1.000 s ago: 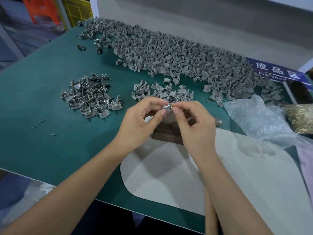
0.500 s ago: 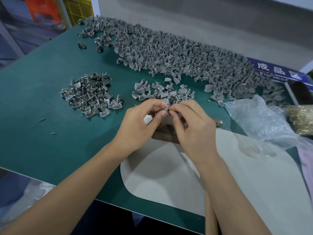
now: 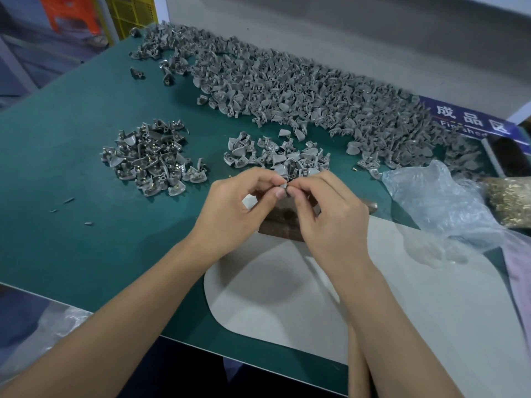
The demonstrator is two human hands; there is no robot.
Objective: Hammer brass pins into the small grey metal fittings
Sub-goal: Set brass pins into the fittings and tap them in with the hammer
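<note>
A green table (image 3: 71, 239) carries a long heap of grey fittings (image 3: 301, 90), and above a dark block (image 3: 283, 225) the left hand (image 3: 232, 214) and right hand (image 3: 330, 216) together pinch one small grey fitting (image 3: 283, 185) between fingertips.

One small grey metal fitting (image 3: 283, 187) pinched up off the green table, between the fingertips of two hands. A little heap of bare grey fittings (image 3: 275, 156) just behind. Another heap with shiny brass pins in them (image 3: 152, 160) off to the left. Loose brass pins (image 3: 510, 199) piled far right.
</note>
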